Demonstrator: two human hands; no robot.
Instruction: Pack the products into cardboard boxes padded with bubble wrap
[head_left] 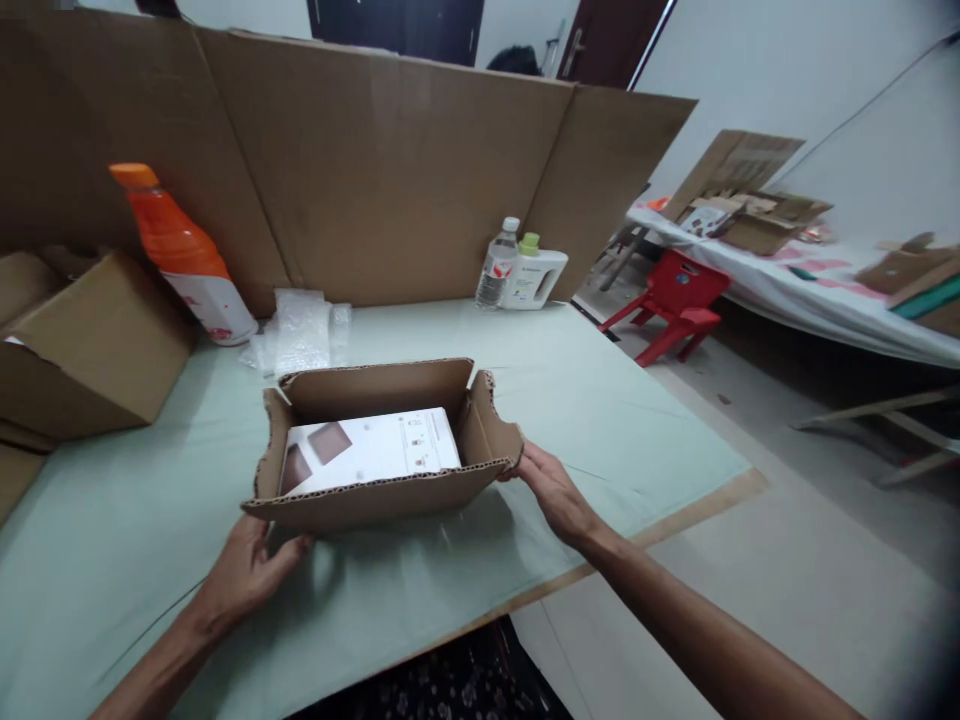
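A small open cardboard box (360, 505) sits on the pale green table (622, 420) in front of me, flaps spread outward. Inside it lies a white product box (375, 450) with printed pictures. My left hand (244, 570) holds the near left corner of the cardboard box from below, fingers curled under the front flap. My right hand (551, 490) grips the right flap at its near corner, thumb and fingers closed on the edge.
An orange bottle (184, 255) and bubble wrap (300, 330) lie at the back left, beside larger cardboard boxes (90, 345). A water bottle (496, 265) and white jug (534, 275) stand before a cardboard screen (375, 170). A red chair (675, 300) stands on the floor at the right.
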